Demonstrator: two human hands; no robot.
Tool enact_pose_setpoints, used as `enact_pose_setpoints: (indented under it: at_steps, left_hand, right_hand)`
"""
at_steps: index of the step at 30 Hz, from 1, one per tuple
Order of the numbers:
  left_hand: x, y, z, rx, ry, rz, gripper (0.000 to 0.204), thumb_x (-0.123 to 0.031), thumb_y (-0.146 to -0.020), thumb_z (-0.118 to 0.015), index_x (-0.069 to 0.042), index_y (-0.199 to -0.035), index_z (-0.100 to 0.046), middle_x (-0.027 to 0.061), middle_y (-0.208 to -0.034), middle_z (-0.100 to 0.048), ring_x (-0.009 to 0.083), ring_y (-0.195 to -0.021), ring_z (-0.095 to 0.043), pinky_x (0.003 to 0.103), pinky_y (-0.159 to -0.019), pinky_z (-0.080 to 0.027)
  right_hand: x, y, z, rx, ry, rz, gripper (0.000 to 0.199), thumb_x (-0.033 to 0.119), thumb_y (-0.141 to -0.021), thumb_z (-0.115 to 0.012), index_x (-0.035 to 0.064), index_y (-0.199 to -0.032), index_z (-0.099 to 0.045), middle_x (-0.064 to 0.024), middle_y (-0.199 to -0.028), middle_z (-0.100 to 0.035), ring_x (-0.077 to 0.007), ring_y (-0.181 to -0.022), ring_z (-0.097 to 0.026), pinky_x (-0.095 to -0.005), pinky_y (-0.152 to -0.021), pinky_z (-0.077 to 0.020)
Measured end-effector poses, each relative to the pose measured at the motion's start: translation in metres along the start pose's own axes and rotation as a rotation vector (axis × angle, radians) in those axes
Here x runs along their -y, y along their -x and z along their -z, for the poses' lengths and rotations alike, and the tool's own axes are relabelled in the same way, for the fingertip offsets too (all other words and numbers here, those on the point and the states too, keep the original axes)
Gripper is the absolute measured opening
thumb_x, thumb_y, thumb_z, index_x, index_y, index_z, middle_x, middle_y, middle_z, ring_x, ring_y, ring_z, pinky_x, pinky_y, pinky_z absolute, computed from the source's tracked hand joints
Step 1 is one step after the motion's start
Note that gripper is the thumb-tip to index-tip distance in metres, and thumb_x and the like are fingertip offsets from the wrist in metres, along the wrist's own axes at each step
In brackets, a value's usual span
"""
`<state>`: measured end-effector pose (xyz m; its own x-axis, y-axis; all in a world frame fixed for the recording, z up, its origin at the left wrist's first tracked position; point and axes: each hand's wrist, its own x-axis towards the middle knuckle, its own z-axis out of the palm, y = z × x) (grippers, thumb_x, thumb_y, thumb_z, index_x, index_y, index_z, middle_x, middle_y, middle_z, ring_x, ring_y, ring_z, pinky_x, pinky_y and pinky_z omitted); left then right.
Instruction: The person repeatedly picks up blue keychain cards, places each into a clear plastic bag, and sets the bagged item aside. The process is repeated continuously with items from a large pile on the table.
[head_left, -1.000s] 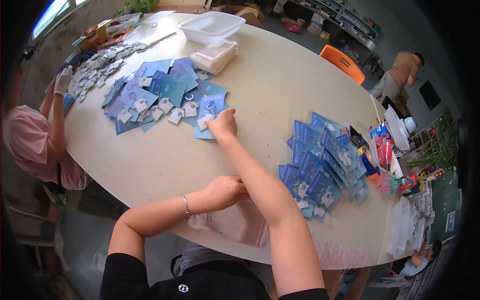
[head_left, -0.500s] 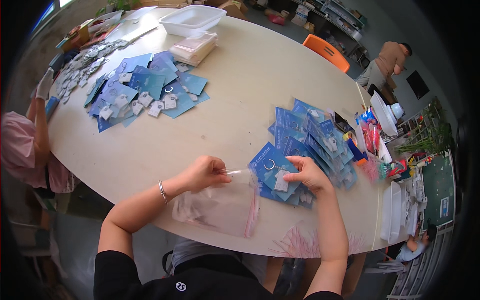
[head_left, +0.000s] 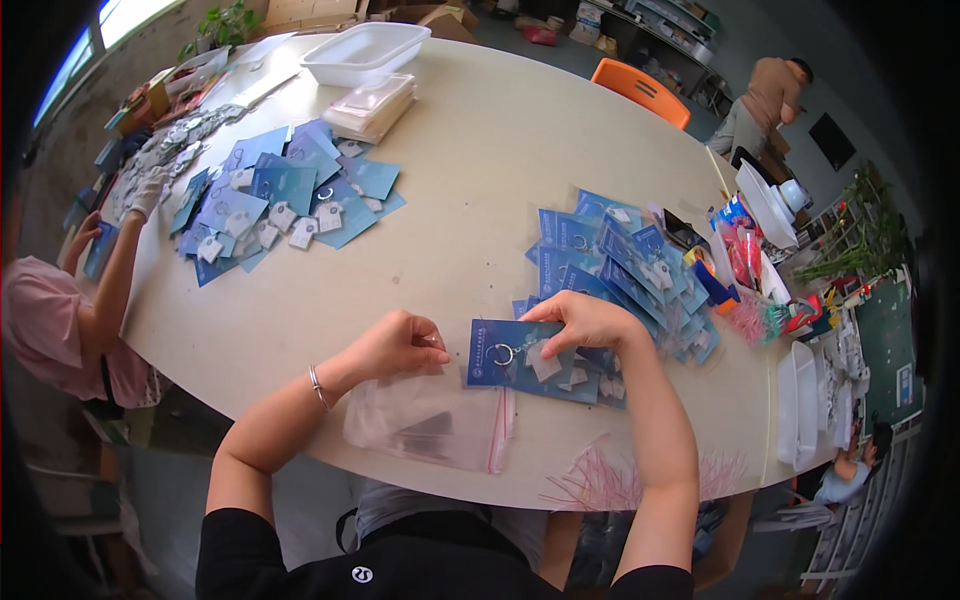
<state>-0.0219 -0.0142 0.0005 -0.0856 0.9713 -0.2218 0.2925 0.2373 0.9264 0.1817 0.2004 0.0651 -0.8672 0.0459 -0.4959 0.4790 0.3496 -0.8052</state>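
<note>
At the far left, a co-worker's gloved hand (head_left: 148,192) is raised beside a heap of grey tags (head_left: 185,138). Next on the counter (head_left: 440,230) lies a loose pile of blue cards (head_left: 285,187), which looks to be the portion left to handle. Near the front edge, clear bags (head_left: 425,425) lie flat, and just above them the left hand (head_left: 405,342) is curled, thumb and fingertips drawn together; whether film is caught between them I cannot tell. Right of it, the card in hand (head_left: 488,365), with its ring and white shirt-shaped tag, is pinched by the right hand (head_left: 585,322), thumb on its face; whether it is inside a sleeve is unclear. Beyond, the right-hand pile (head_left: 570,240) seems to be cards already sleeved, judging by its glossy film. By that reading, a good share is done, a sizeable batch remains, and this one is midway.
</note>
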Motion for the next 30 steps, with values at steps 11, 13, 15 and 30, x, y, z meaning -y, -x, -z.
enact_pose_setpoints:
  at_steps: [11,13,15,30]
  left_hand:
    - [-0.006,-0.002,-0.007,0.004,0.101,-0.12,0.022,-0.008,-0.082,-0.068,-0.001,-0.101,-0.06,0.0042,-0.08,-0.066,0.0075,-0.069,-0.057,0.024,-0.063,-0.046]
    - [-0.013,0.0,-0.008,-0.024,0.12,-0.093,0.025,-0.007,-0.083,-0.067,-0.002,-0.105,-0.058,0.0051,-0.082,-0.066,0.0076,-0.07,-0.058,0.024,-0.063,-0.046]
    - [-0.007,-0.003,-0.015,-0.126,0.195,-0.132,0.016,-0.004,-0.083,-0.065,-0.001,-0.098,-0.06,0.0053,-0.08,-0.066,0.0071,-0.073,-0.059,0.024,-0.065,-0.046]
    - [-0.016,-0.001,-0.015,-0.258,0.045,-0.233,0.008,-0.001,-0.08,-0.066,-0.002,-0.081,-0.058,0.0031,-0.08,-0.06,0.0096,-0.071,-0.057,0.025,-0.064,-0.046]
  right_hand:
    - [0.044,-0.056,-0.016,0.153,0.385,0.003,0.064,0.006,-0.06,-0.077,0.0091,-0.121,-0.058,-0.0087,-0.091,-0.066,-0.0183,-0.082,-0.061,-0.0304,-0.074,-0.048]
    - [0.049,-0.066,-0.025,0.153,0.384,0.004,0.068,0.008,-0.058,-0.079,0.0097,-0.122,-0.056,-0.0125,-0.099,-0.066,-0.023,-0.087,-0.063,-0.0332,-0.076,-0.0492]
    - [0.043,-0.077,-0.033,0.085,0.35,0.103,0.072,0.012,-0.056,-0.081,0.0096,-0.123,-0.053,-0.01,-0.089,-0.063,-0.0238,-0.085,-0.061,-0.0334,-0.075,-0.0486]
    - [0.008,-0.05,-0.069,0.006,-0.285,0.175,0.016,0.016,-0.09,-0.058,0.0004,-0.094,-0.061,0.0029,-0.075,-0.055,-0.0066,-0.069,-0.05,-0.025,-0.061,-0.0418]
